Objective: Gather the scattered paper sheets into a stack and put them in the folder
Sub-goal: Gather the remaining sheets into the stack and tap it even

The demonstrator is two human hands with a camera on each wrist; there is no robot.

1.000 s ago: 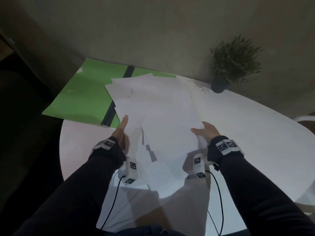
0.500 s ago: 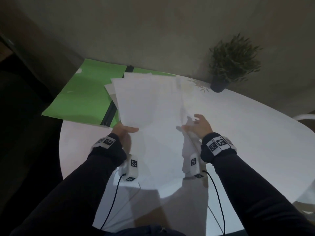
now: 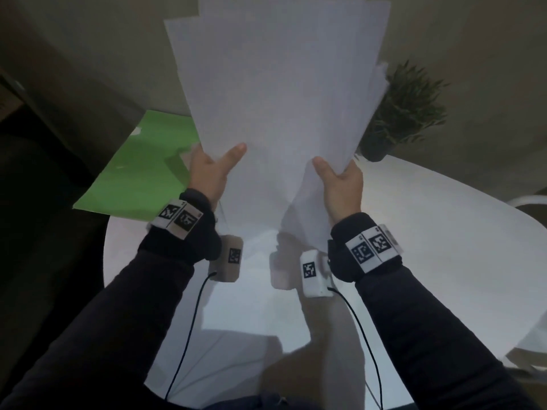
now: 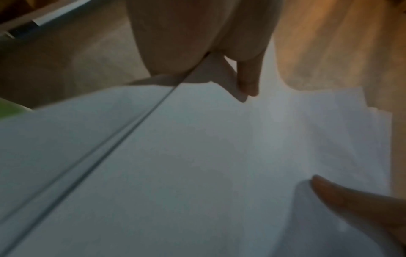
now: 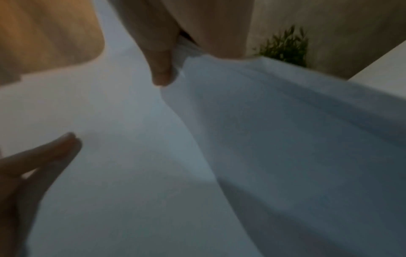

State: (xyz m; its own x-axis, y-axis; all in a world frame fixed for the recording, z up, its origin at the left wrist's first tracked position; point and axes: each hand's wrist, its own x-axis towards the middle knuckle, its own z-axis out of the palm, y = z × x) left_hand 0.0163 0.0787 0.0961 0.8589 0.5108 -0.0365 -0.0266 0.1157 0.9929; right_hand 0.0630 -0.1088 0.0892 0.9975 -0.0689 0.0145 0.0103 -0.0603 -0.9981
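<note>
A loose stack of white paper sheets (image 3: 275, 93) stands nearly upright above the white table (image 3: 444, 247), its top edges uneven. My left hand (image 3: 211, 170) grips the stack's left edge, thumb on the near face. My right hand (image 3: 340, 182) grips the right edge the same way. In the left wrist view the sheets (image 4: 197, 165) fill the frame with my thumb (image 4: 351, 203) lying on them. The right wrist view shows the paper (image 5: 241, 156) bending under my fingers (image 5: 162, 69). The green folder (image 3: 139, 170) lies open at the table's far left, partly hidden by the sheets.
A small potted plant (image 3: 405, 110) stands at the back right of the table, just behind the stack's right edge; it also shows as the plant (image 5: 283, 47) in the right wrist view. A wall rises behind the table. A white chair edge (image 3: 532, 199) shows at far right.
The sheets lay flat over the table and folder; both hands have gathered them by the sides and lifted them up on end, off the table.
</note>
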